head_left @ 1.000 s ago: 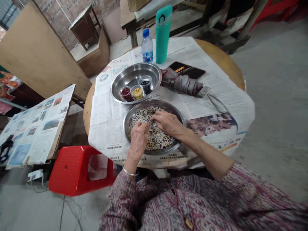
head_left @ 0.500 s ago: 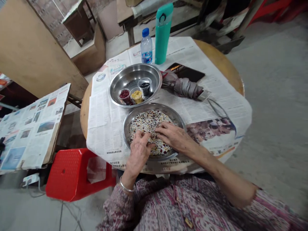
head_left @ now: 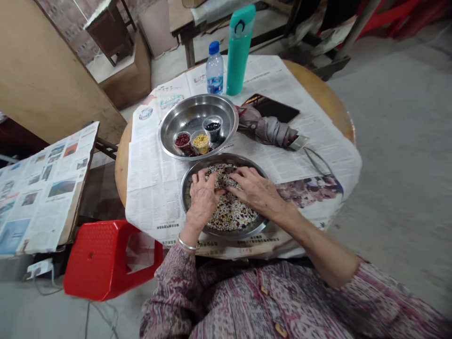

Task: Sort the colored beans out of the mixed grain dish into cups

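A steel basin (head_left: 262,229) near the table's front edge contains mixed grains and beans (head_left: 231,214), white with yellow, dark red and black bits. Both hands are in it, over its far half. My left hand (head_left: 204,195) lies at the left side, fingers bent and apart, tips among the grains. From the right comes my right hand (head_left: 256,190), its fingers spread and curved into the mix. Between the hands the grains are heaped toward the far rim. Behind stands a second steel basin (head_left: 176,113) with cups of red beans (head_left: 182,140), yellow beans (head_left: 200,141) and black beans (head_left: 213,127).
A water bottle (head_left: 214,70) and a teal flask (head_left: 240,52) stand at the back. To the right lie a folded umbrella (head_left: 270,129) and a dark tablet (head_left: 275,108). Newspaper (head_left: 148,179) covers the round table. A red stool (head_left: 95,259) is at the left.
Both hands have moved away from me toward the basin's far side. The grains, spread fairly flat before, are now heaped between the hands at the far side.
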The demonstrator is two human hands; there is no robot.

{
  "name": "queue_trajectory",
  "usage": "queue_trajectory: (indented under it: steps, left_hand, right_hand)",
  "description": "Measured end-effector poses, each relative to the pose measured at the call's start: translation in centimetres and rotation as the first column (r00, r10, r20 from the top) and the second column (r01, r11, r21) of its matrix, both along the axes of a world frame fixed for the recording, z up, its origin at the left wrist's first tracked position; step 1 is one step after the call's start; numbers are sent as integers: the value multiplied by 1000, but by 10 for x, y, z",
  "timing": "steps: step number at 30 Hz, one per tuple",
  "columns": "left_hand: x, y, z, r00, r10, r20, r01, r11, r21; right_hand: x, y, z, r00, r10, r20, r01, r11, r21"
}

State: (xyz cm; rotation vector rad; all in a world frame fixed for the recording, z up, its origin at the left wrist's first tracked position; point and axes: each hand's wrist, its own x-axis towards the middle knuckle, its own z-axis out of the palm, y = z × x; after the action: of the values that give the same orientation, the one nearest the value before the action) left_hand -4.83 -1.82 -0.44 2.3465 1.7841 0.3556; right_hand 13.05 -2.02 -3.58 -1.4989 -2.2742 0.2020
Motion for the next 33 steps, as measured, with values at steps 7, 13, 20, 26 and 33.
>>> queue_trajectory:
  steps: [7,13,20,26,33]
  left_hand:
    - [-7,-21,-11,995,-85,60,89,993,-79]
    - [-25,-58,7,999,37,10,-36,996,-83]
    - [-5,-74,14,991,-77,111,112,930,-350]
    - [6,-44,-5,992,-54,110,76,975,-208]
    - [-5,-2,-7,995,55,78,-51,997,-55]
  right_hand:
    - [4,-15,-12,969,198,-144,-210,975,-69]
    - [6,-25,-3,968,186,-171,-193,981,-27]
    - [22,-39,-8,968,242,-66,-249,959,-137]
    - [4,-18,-13,956,212,-204,-242,961,-134]
    - [-6,15,-7,989,0,-146,-5,999,-35]
